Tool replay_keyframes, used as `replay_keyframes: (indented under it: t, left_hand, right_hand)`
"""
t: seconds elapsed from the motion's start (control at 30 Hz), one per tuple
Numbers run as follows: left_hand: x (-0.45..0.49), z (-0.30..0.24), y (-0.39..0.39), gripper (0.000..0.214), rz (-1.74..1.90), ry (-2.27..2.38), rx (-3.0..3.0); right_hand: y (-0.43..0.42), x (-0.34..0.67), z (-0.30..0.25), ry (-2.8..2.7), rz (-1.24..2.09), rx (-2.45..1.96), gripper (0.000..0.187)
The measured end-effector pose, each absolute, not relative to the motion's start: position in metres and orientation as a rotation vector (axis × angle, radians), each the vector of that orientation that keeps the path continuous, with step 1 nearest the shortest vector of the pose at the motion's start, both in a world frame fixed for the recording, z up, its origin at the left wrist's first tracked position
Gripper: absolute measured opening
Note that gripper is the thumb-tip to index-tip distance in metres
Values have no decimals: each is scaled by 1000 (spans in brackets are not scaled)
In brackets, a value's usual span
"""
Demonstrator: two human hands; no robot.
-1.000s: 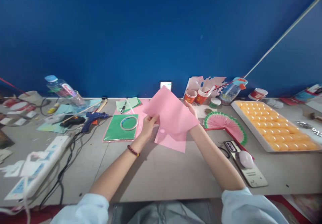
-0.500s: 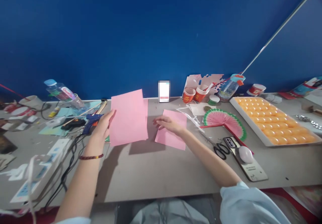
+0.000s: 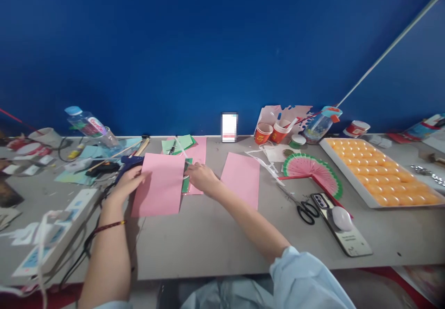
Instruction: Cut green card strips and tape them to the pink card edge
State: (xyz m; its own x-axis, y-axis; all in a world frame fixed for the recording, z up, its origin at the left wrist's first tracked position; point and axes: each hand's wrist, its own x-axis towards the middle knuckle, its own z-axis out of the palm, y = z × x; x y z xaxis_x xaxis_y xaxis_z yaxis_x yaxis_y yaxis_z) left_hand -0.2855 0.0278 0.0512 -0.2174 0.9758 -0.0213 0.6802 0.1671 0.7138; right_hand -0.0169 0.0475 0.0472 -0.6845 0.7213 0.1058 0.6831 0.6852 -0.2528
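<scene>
Our left hand (image 3: 128, 183) pinches the left edge of a pink sheet (image 3: 158, 186) on the surface (image 3: 215, 235); our right hand (image 3: 201, 178) curls its fingers at the right edge, grip unclear. We judge the sheet light, floppy, easily creased, best held by its edges. A glue gun (image 3: 127, 162) and green paper (image 3: 186, 187) crowd it; scissors (image 3: 303, 207) lie well apart.

On the worktop (image 3: 215, 239) we see the left sheet (image 3: 158, 186), the right sheet (image 3: 241, 179) apart from it; scissors (image 3: 306, 211) lie further right, the fan (image 3: 311, 170) on their far side, the tray (image 3: 347, 179) rightmost.
</scene>
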Motion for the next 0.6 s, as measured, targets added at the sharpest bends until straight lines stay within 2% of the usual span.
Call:
replay_keyframes:
  t: [0.17, 0.37, 0.6]
  left_hand:
    - [-293, 39, 35, 55, 791, 1998, 1535]
    - [-296, 25, 42, 53, 653, 2202, 1743]
    - [-276, 34, 42, 48, 717, 2264, 1876]
  right_hand:
    - [51, -9, 46, -2720, 219, -1178, 19]
    - [66, 16, 54, -2546, 274, -1467, 26]
    - [79, 29, 46, -2324, 356, -1739, 30]
